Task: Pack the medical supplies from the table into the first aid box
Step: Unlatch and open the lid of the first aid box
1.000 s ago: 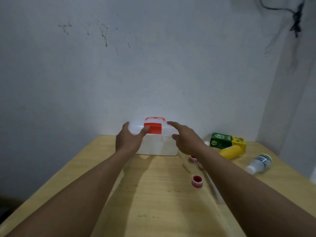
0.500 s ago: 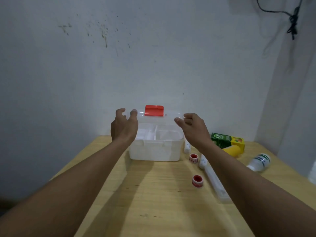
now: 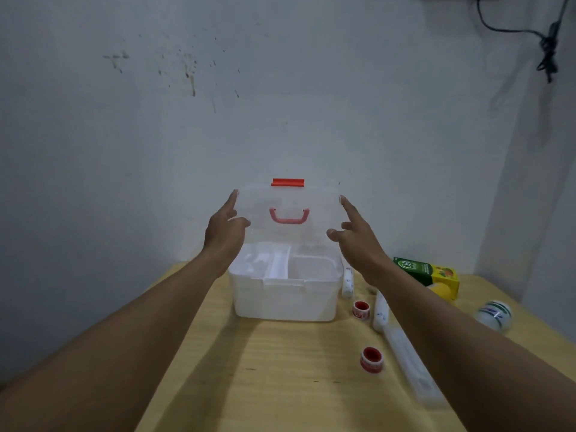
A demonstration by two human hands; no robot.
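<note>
The white first aid box point(image 3: 285, 302) stands at the far side of the wooden table point(image 3: 280, 385). Its clear lid point(image 3: 288, 213), with a red latch point(image 3: 287, 182) on top, is raised nearly upright. My left hand point(image 3: 224, 235) grips the lid's left edge and my right hand point(image 3: 355, 241) holds its right edge. A divided white tray point(image 3: 280, 263) shows inside. To the right of the box lie two red tape rolls point(image 3: 361, 309) point(image 3: 371, 360), two white tubes point(image 3: 347, 282) point(image 3: 381, 313) and a long clear case point(image 3: 411, 366), partly under my right forearm.
A green and yellow carton point(image 3: 427, 272) and a white bottle point(image 3: 494, 314) lie at the table's far right. The grey wall stands just behind the box. A black cable point(image 3: 545, 48) hangs at the top right.
The lid has swung from shut to nearly upright, with both my hands rising along its side edges. The tray inside came into view.
</note>
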